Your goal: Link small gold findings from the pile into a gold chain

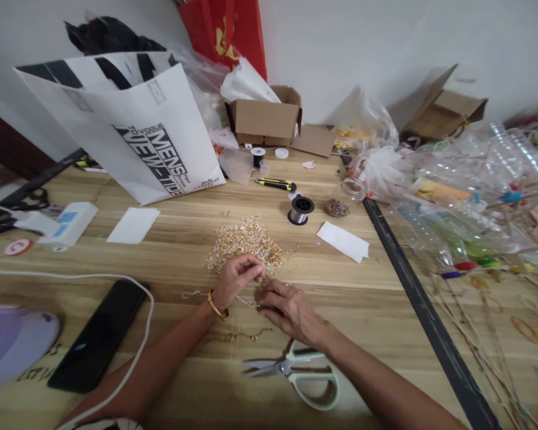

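My left hand (239, 279), with a gold bangle (218, 306) at its wrist, has thumb and fingers pressed together beside a pile of small gold and silver pieces (246, 240). Whatever sits in that pinch is too small to make out. Under the left wrist runs a thin silver chain (243, 300), whose right end meets the curled fingertips of my right hand (292, 307). A gold chain (240, 337) lies nearer to me on the wooden table. White-handled scissors (291, 370) rest partly spread below the right hand.
A black phone (99, 335) and white cable lie left. Beyond the pile are a wire spool (300, 210), a cutter knife (275, 184), a jar of beads (339, 206) and a white paper bag (134, 131). Plastic bags (457, 209) crowd the right.
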`<state>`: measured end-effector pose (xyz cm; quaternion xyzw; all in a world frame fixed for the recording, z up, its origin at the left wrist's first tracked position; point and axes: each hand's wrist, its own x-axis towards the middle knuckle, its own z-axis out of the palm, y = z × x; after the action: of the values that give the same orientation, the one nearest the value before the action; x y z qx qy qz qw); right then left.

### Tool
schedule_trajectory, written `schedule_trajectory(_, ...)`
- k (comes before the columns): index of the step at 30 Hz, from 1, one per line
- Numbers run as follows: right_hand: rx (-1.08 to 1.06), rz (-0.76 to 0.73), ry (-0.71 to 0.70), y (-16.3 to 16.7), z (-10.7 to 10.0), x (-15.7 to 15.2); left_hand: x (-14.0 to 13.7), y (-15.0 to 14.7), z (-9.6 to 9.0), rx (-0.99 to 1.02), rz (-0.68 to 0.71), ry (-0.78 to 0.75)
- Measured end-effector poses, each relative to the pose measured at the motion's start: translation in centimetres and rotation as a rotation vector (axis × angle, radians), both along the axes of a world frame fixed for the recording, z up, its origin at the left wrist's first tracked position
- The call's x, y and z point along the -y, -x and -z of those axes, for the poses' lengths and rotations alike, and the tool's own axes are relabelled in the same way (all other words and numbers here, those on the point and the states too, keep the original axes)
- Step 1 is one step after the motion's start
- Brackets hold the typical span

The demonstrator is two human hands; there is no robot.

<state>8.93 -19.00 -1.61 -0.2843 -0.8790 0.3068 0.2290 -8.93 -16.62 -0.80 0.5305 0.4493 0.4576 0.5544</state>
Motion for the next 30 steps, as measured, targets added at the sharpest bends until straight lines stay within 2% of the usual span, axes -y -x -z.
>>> schedule_trajectory(9, 0.181, 0.031, -0.184, 0.5, 0.3, 0.2, -0.1, -0.1, 0.7, 0.025, 0.048, -0.016)
schedule_trajectory(13, 0.168, 0.041, -0.183, 0.6, 0.4, 0.2, 0.0, -0.1, 0.7, 0.027, 0.051, -0.016)
schedule_trajectory(17, -0.022, 0.045, -0.023, 0.4, 0.5, -0.2, 0.0, -0.1, 0.4, 0.014, 0.037, -0.005)
schedule_trajectory(21, -0.231, 0.135, 0.17, 0.2, 0.9, -0.5, 0.0, 0.0, 0.3, -0.011, 0.027, -0.001)
schedule_trajectory(26, -0.343, 0.228, 0.437, 0.1, 1.5, -0.6, -0.1, 0.0, 0.2, -0.031, 0.028, 0.002)
schedule_trajectory(30, -0.422, 0.25, 0.549, 0.0, 1.6, -0.7, 0.0, 0.1, 0.4, -0.038, 0.047, 0.01)
